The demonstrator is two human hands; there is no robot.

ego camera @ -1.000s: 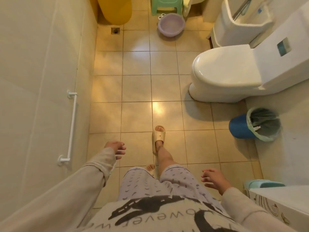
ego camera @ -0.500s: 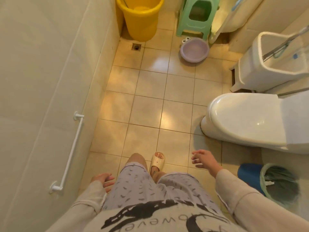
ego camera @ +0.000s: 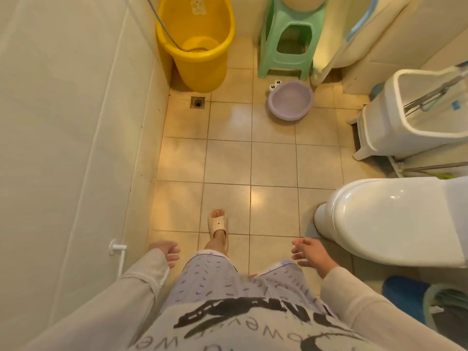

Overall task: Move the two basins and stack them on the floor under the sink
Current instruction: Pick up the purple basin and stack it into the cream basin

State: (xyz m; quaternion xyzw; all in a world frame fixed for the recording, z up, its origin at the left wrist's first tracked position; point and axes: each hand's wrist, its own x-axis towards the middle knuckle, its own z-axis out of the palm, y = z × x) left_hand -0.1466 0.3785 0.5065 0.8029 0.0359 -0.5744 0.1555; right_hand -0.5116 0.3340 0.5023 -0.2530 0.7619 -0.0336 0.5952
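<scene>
A lilac basin [ego camera: 290, 100] with two cartoon eyes on its rim sits on the tiled floor at the far end, just in front of a green plastic stool [ego camera: 291, 39]. A pale round basin [ego camera: 302, 2] rests on top of that stool, mostly cut off by the frame's top edge. My left hand [ego camera: 167, 250] hangs near my left thigh, fingers loosely curled and holding nothing. My right hand [ego camera: 310, 254] is out at my right side, fingers spread and empty. Both hands are far from the basins. No sink is clearly in view.
A yellow bucket [ego camera: 197, 46] with a hose in it stands at the far left by the floor drain [ego camera: 197, 102]. A white toilet [ego camera: 392, 219] fills the right side, a white bin-like container [ego camera: 415, 115] beyond it, a blue waste bin [ego camera: 428, 302] at lower right. A wall rail [ego camera: 117, 249] is on the left.
I have walked forward into the bathroom; the basin, stool and bucket have come closer and lower in view. My hands swing as I step and stay empty.
</scene>
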